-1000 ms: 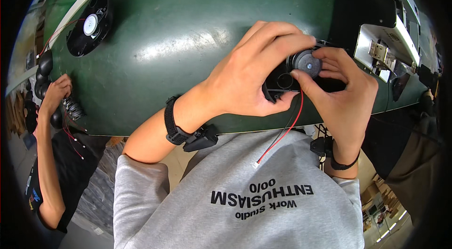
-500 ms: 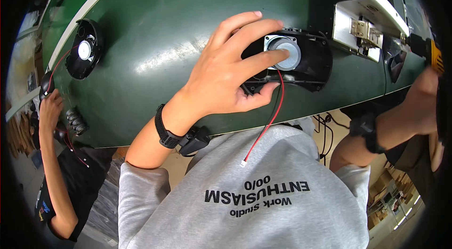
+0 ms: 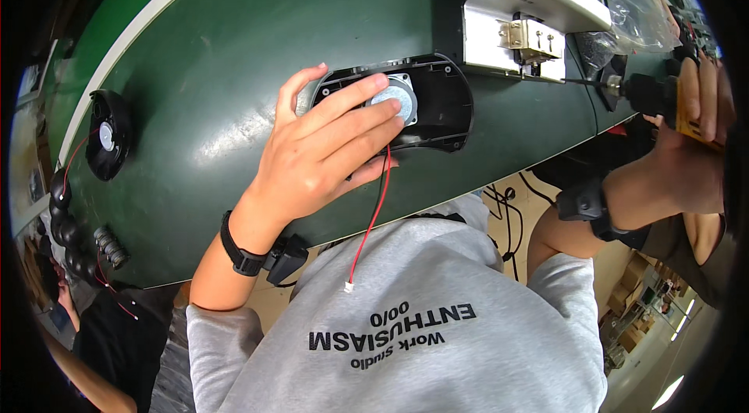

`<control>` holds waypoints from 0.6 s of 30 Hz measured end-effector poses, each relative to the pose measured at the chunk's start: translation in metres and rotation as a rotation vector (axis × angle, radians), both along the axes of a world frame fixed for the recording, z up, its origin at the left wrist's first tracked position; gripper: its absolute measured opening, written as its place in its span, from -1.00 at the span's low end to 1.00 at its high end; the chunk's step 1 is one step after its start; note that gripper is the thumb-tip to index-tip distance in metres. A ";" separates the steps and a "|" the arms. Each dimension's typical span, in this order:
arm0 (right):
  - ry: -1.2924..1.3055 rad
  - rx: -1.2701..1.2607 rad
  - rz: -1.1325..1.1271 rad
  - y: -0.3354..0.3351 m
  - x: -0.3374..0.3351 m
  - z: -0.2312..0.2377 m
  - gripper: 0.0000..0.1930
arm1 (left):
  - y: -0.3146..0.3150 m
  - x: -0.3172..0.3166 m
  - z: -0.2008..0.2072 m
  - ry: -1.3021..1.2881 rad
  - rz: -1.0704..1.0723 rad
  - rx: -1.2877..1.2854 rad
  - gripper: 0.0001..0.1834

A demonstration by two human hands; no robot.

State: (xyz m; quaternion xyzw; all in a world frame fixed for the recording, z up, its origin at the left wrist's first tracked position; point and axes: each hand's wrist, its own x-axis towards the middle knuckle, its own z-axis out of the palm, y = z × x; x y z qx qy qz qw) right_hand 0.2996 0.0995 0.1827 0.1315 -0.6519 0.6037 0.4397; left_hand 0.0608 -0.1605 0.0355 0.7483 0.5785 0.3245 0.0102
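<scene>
My left hand lies over a round speaker with a grey magnet, its fingers pressed on the magnet and its thumb at the near edge. The speaker sits in a curved black plastic housing on the table. From it a red and black wire hangs over my grey shirt, ending in a small white connector. At the right, my right hand is wrapped round a yellow and black power drill. Its long bit reaches the front of a metal screw feeder.
The green table has a pale edge strip. Another housing with a speaker stands at the left, near dark round parts and a ribbed coil-like part. A clear plastic bag lies behind the feeder. A person's arm shows lower left.
The view has shifted, moving the table things leftward. More of my left fingers now cover the magnet. The drill has come into fuller view with its bit at the feeder. The other person's hand has drawn back.
</scene>
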 end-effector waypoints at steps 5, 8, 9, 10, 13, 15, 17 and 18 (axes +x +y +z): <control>-0.142 -0.138 -0.194 -0.024 0.007 -0.011 -0.68 | -0.002 0.006 0.002 0.018 -0.004 -0.003 -0.53; -0.228 -0.065 -0.105 -0.023 0.001 -0.014 -0.61 | -0.001 0.009 0.003 0.040 0.020 0.000 -0.53; -0.231 -0.064 -0.105 -0.026 -0.003 -0.018 -0.61 | -0.001 0.010 0.002 0.035 0.021 0.007 -0.53; -0.209 -0.080 -0.170 -0.028 -0.007 -0.020 -0.65 | -0.001 0.011 0.002 0.031 0.022 0.015 -0.53; -0.185 -0.087 -0.235 -0.031 -0.011 -0.027 -0.70 | -0.001 0.011 0.001 0.016 0.016 0.014 -0.53; -0.163 -0.047 -0.253 -0.032 -0.012 -0.030 -0.70 | 0.000 0.011 0.001 -0.003 0.020 0.007 -0.53; -0.140 0.010 -0.281 -0.034 -0.014 -0.035 -0.69 | 0.001 0.011 0.001 -0.022 0.021 0.003 -0.53; -0.117 0.067 -0.309 -0.034 -0.015 -0.036 -0.69 | 0.001 0.010 0.001 -0.022 0.018 0.001 -0.53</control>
